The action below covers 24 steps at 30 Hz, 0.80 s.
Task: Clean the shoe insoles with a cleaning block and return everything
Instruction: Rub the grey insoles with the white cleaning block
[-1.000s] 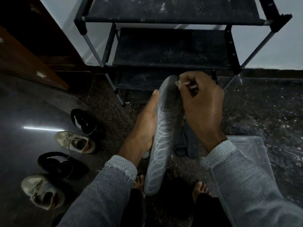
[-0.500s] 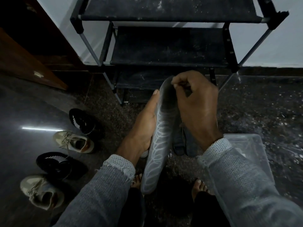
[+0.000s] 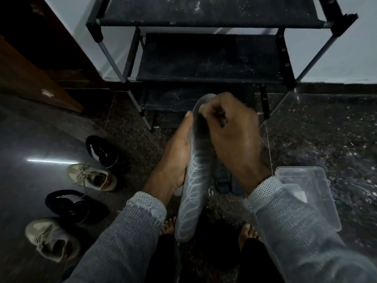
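Scene dim overall, colours muted and bluish. Thin bright streak of glare on polished floor (image 3: 51,160) at left. Pale wall (image 3: 346,58) behind shoe rack (image 3: 204,58) is brightest area. Deep shadow at bottom centre and upper left corner. Wide-angle distortion bends rack poles outward near edges. Sleeves at bottom edge soft, slightly blurred. Fine detail grainy in dark parts.

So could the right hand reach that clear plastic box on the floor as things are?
Probably yes, but not freely: the clear plastic box lies just beside the right wrist with nothing between them. The right hand is curled at the toe of the insole, apparently rubbing it, so it would have to stop first.
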Motion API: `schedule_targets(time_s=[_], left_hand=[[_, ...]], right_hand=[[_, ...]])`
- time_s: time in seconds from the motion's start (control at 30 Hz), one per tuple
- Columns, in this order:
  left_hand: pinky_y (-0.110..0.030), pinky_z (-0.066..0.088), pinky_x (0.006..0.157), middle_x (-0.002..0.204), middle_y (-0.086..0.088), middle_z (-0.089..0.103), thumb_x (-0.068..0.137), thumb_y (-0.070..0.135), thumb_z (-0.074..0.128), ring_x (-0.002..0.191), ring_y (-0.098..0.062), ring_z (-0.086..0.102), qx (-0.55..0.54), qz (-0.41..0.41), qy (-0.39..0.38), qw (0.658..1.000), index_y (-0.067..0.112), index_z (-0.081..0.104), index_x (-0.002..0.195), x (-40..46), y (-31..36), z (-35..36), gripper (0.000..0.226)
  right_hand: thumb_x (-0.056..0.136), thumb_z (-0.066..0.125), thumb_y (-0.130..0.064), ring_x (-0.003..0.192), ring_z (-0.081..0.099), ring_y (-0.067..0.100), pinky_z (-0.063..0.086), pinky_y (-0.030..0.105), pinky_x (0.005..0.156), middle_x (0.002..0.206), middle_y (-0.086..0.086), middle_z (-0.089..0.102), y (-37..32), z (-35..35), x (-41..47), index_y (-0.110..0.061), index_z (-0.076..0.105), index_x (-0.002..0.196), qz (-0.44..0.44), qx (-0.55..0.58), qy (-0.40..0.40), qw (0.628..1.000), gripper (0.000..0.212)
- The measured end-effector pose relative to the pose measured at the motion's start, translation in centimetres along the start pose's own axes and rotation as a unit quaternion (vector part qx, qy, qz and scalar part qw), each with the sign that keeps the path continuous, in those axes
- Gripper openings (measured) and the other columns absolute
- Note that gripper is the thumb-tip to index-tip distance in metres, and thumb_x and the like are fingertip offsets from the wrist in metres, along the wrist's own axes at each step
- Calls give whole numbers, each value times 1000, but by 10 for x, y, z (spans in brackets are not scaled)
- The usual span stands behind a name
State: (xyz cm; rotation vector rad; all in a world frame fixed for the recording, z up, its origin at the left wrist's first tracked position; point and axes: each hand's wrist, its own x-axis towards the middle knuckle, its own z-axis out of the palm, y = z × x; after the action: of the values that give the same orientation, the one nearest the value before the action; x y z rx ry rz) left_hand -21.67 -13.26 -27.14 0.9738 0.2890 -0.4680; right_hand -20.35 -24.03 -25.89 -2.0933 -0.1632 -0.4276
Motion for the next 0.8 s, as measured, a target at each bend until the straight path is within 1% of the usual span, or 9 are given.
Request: schedule_targets(time_s=[0.07,0.17,0.23,0.37,0.5,0.57,0.63,0.73,0.8], left_hand=[[-29,56,80,105,-12,72,101,48,31,99,-20,68,-21,0,20,1000,9,66,113,1,4,-5,53],[-29,57,77,106,-14,72,101,49,30,99,-22,70,-52,8,34,998,7,66,112,2,8,-10,57],[-30,58,77,103,-15,72,102,49,29,95,-22,70,-68,6,22,997,5,66,112,1,7,-9,58],[-29,59,74,91,-11,72,102,48,28,83,-20,70,-78,1,8,997,7,73,100,2,4,-8,61],[-31,57,81,114,-16,69,102,49,29,105,-24,67,-61,10,37,997,4,61,123,3,7,-12,59],[-31,57,81,118,-17,68,102,49,30,108,-24,67,-70,17,50,996,4,60,124,3,9,-15,59],[-32,57,80,112,-16,70,101,50,30,104,-24,68,-77,13,39,996,4,63,119,3,9,-15,59],[-28,59,71,86,-12,72,101,48,31,80,-20,70,-71,4,16,997,6,73,92,3,6,-12,60],[-27,59,70,83,-11,71,101,47,31,77,-19,69,-66,3,11,998,5,72,92,3,5,-11,60]], right_hand=[[86,64,-1,78,63,6,54,28,71,85,-5,68,-8,8,-9,-14,64,86,-15,3,-43,999,13],[85,63,0,74,63,8,54,33,68,81,-5,67,-11,13,-14,-12,64,86,-29,13,-76,997,12],[86,65,-3,75,64,8,55,34,68,82,-5,67,-7,10,-11,-13,64,86,-14,10,-66,998,10],[88,64,-5,80,65,8,55,35,71,84,-7,67,-1,5,-5,-16,59,85,28,12,-25,999,12],[86,65,-2,74,64,6,54,29,67,78,-7,65,-15,13,-16,-15,59,84,30,59,-60,996,14],[86,66,0,73,63,6,54,26,67,77,-6,64,-19,14,-17,-14,58,83,19,74,-79,994,16],[86,67,-1,72,63,6,53,23,67,77,-6,64,-17,11,-14,-13,58,83,30,76,-81,993,15],[88,66,-5,76,63,1,54,22,68,79,-9,64,-7,5,-8,-15,56,84,71,54,-51,995,16],[88,65,-4,77,63,-1,54,23,69,79,-10,63,-7,6,-9,-17,54,82,78,55,-34,995,18]])
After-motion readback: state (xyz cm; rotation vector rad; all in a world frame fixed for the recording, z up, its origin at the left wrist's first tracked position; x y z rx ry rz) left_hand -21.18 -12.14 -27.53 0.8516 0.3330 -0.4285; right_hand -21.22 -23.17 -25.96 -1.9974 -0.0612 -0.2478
